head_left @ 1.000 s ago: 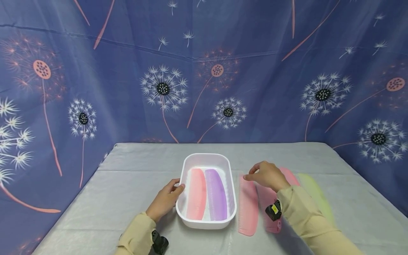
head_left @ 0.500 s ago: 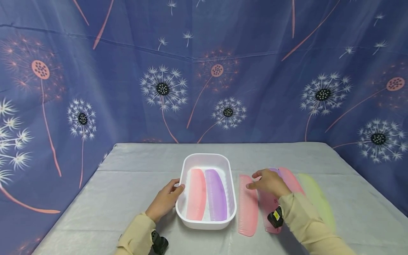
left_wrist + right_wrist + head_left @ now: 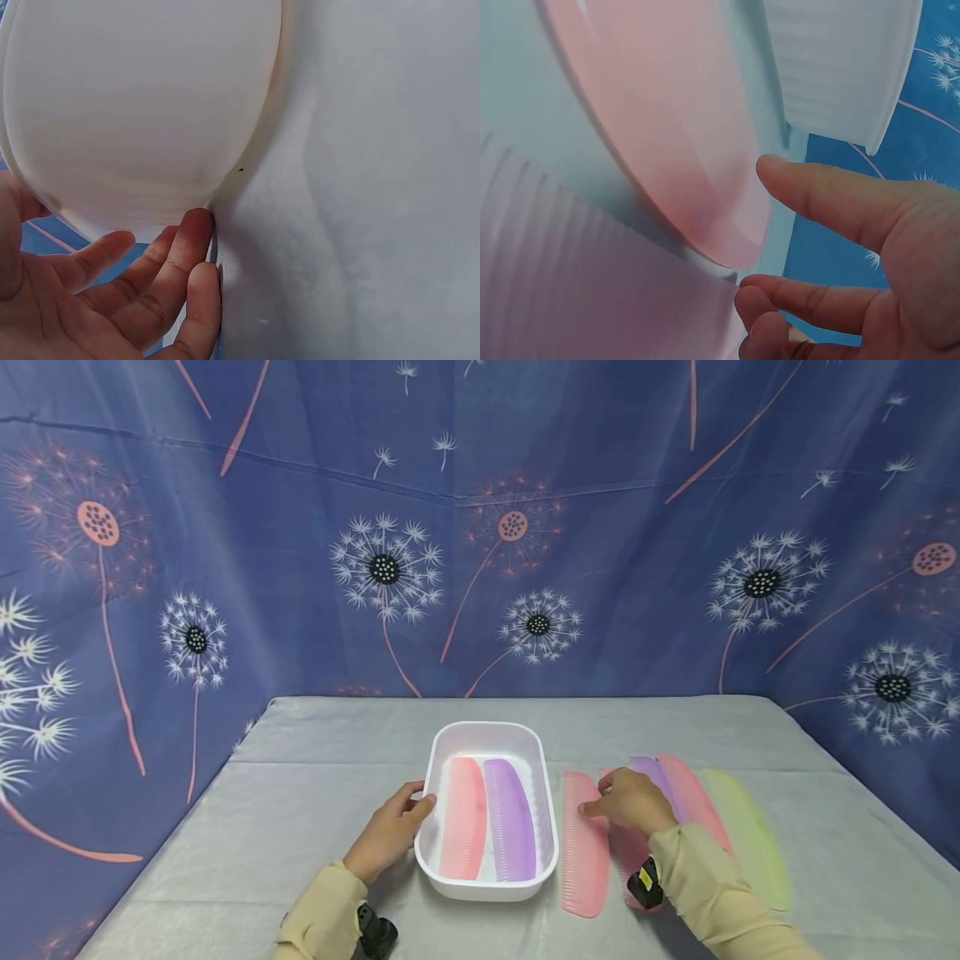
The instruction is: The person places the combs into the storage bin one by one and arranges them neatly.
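My left hand (image 3: 390, 827) holds the left side of a white plastic basin (image 3: 486, 739), thumb over the rim, other fingers against the outer wall (image 3: 142, 112). Inside lie a pink comb (image 3: 465, 818) and a purple comb (image 3: 513, 822), side by side. Just right of the basin, another pink comb (image 3: 585, 868) lies flat. Over its right edge hovers my right hand (image 3: 633, 802), thumb and forefinger apart in the right wrist view with nothing gripped. Beneath that hand, a further pink comb (image 3: 628, 852) is partly hidden; whether the fingertips touch it I cannot tell.
Farther right, a purple comb (image 3: 651, 770), a pink comb (image 3: 693, 789) and a light green comb (image 3: 750, 835) lie close together, partly covered by my right hand and sleeve. A grey cloth (image 3: 300, 835) covers the table. Behind it hangs a blue dandelion-print curtain (image 3: 622, 568).
My right hand has drawn back from the far end of the nearest loose pink comb, toward me and slightly right. The combs, the basin and my left hand stay put.
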Action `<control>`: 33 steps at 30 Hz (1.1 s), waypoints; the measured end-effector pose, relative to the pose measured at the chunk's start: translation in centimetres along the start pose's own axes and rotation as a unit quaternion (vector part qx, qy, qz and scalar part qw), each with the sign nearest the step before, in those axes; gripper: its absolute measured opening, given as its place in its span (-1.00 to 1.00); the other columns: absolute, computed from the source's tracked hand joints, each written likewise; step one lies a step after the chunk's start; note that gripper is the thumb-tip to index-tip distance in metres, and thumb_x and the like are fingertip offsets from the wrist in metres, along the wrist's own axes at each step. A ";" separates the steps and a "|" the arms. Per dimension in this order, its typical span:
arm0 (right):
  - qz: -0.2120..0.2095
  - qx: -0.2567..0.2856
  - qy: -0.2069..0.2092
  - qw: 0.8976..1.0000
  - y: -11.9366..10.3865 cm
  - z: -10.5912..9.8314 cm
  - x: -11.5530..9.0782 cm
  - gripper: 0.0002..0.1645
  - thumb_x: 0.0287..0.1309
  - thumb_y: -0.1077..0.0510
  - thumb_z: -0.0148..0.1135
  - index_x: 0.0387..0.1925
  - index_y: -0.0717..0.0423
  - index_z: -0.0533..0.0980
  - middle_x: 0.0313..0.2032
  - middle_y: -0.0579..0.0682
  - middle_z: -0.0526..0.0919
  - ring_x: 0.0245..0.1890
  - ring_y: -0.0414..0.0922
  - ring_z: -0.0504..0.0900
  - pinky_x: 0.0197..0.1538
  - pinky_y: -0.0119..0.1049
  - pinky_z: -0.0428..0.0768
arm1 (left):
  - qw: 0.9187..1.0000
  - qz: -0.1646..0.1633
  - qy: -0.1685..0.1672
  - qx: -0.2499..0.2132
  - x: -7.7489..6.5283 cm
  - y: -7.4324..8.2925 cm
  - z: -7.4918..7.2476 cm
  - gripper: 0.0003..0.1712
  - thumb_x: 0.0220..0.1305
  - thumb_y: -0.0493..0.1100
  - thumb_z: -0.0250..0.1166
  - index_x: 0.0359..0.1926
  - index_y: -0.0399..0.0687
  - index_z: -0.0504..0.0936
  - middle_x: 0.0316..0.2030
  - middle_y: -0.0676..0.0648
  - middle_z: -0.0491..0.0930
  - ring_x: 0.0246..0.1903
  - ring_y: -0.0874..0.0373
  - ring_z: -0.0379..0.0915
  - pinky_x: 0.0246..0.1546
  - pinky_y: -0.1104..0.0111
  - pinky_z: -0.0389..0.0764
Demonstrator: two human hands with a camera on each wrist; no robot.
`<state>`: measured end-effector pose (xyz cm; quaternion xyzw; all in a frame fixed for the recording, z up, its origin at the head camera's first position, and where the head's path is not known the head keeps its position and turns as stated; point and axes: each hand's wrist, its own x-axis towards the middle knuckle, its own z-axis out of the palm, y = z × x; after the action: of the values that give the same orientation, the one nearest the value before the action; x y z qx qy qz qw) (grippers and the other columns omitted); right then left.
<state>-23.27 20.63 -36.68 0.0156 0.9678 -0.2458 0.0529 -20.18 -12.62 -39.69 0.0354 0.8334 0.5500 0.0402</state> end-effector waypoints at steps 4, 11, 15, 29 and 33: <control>0.009 -0.009 0.000 1.000 -0.1 0.2 0.0 -0.23 -0.03 -0.09 0.55 0.05 0.42 0.58 0.08 0.34 0.62 0.04 0.29 0.60 0.00 0.11 0.57 | 1.000 -0.001 0.000 0.001 0.1 -0.1 0.0 -0.47 0.57 -0.01 0.10 0.38 -0.21 0.42 -0.01 -0.20 0.60 -0.08 -0.03 0.57 -0.14 0.10 0.65; 0.004 -0.024 0.001 1.000 -0.5 0.7 0.0 -0.32 -0.15 -0.10 0.61 -0.16 0.36 0.60 -0.10 0.25 0.67 -0.15 0.13 0.63 -0.15 0.01 0.57 | 1.000 -0.001 -0.001 0.002 0.0 -0.1 0.0 -0.47 0.57 -0.02 0.10 0.38 -0.22 0.41 0.00 -0.21 0.60 -0.07 -0.03 0.57 -0.14 0.10 0.65; 0.002 -0.031 0.002 1.000 -0.7 1.0 0.1 -0.42 -0.18 -0.07 0.63 -0.36 0.29 0.54 -0.34 0.10 0.59 -0.31 0.04 0.55 -0.24 -0.03 0.54 | 1.000 0.004 0.002 -0.003 0.0 -0.1 0.1 -0.50 0.56 -0.04 0.10 0.36 -0.22 0.43 -0.03 -0.21 0.61 -0.09 -0.03 0.57 -0.15 0.11 0.66; 0.034 -0.045 -0.016 0.998 -1.3 0.7 0.4 -0.20 -0.21 -0.08 0.65 -0.15 0.47 0.50 -0.24 0.20 0.62 -0.24 0.08 0.57 -0.18 0.00 0.60 | 1.000 0.003 0.004 -0.001 0.0 0.0 0.0 -0.48 0.56 -0.04 0.10 0.37 -0.23 0.43 -0.03 -0.23 0.61 -0.08 -0.04 0.58 -0.15 0.10 0.66; 0.042 -0.030 -0.023 0.998 -1.1 0.7 0.5 -0.10 -0.21 -0.08 0.65 -0.06 0.54 0.46 -0.17 0.26 0.62 -0.18 0.11 0.58 -0.11 0.02 0.60 | 1.000 0.003 0.004 0.000 0.0 0.0 0.0 -0.48 0.56 -0.04 0.10 0.37 -0.24 0.43 -0.03 -0.22 0.61 -0.09 -0.04 0.58 -0.15 0.10 0.65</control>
<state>-23.80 19.31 -36.83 0.0490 0.9716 -0.2147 0.0863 -20.15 -12.57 -39.67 0.0358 0.8335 0.5502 0.0356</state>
